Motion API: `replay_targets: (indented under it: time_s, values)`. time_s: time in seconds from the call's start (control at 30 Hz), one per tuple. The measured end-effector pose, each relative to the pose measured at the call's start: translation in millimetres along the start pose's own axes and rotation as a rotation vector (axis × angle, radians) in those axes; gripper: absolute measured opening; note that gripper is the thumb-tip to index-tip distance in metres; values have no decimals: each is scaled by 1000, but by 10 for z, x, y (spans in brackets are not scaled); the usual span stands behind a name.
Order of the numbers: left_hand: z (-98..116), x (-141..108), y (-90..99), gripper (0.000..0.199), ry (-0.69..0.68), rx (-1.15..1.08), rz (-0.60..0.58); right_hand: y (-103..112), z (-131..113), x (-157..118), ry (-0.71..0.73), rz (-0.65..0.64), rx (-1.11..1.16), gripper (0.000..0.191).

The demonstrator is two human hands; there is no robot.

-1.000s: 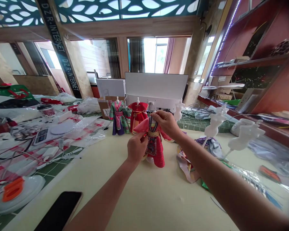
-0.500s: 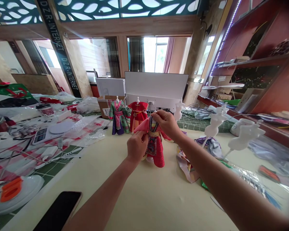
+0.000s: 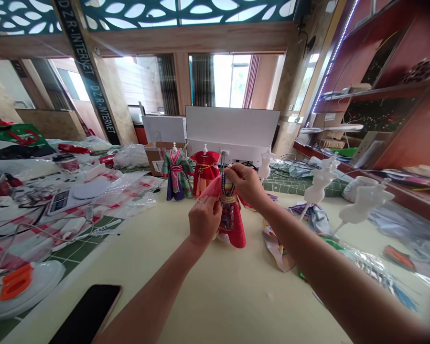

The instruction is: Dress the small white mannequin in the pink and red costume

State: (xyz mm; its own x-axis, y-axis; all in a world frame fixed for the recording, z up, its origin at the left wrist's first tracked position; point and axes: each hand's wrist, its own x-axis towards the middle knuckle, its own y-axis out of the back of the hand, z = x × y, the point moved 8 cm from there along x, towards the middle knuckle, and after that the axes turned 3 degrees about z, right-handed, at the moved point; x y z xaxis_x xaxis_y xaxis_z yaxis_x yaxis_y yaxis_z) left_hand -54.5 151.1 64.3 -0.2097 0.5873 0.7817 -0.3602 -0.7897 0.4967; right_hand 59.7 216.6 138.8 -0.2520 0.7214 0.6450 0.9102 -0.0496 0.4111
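The right hand (image 3: 246, 184) is pinched shut at the top of a little red dress (image 3: 231, 220), up by its dark neck. The left hand (image 3: 205, 220) is closed on the dress lower down, at a pink flap (image 3: 209, 188) of cloth. Its back faces the camera, so the fingers are hard to see, and I can't tell just how they hold the cloth. The dress hangs between the two hands, with a gold belt (image 3: 228, 198) around its middle. Its skirt comes down close to the table top (image 3: 200, 296), and I can't tell if it touches.

Just behind the hands stands a red doll dress (image 3: 205, 167) on a stand, with a green robe (image 3: 177, 174) on a stand beside it. To the right are white body shapes (image 3: 318, 186) on sticks, and some cloth scraps (image 3: 275, 248) lie on the table near them.

A black phone (image 3: 88, 313) lies at the near edge of the table. Farther left, past that edge, are a white kitchen scale (image 3: 66, 200) and a white round thing with an orange handle (image 3: 25, 286). A cardboard box (image 3: 154, 157) sits at the far edge, by a white board (image 3: 232, 129).
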Motion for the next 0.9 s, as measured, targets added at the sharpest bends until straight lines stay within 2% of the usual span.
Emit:
replay_targets:
  time_s: [0.53,0.9]
  values:
    - [29,-60,83,20,20,-129,40,-13,30,-3,-5,-19,32,26]
    - [102,-107,239,24,20,-202,-55,61,-117,-102,14,1,69,28]
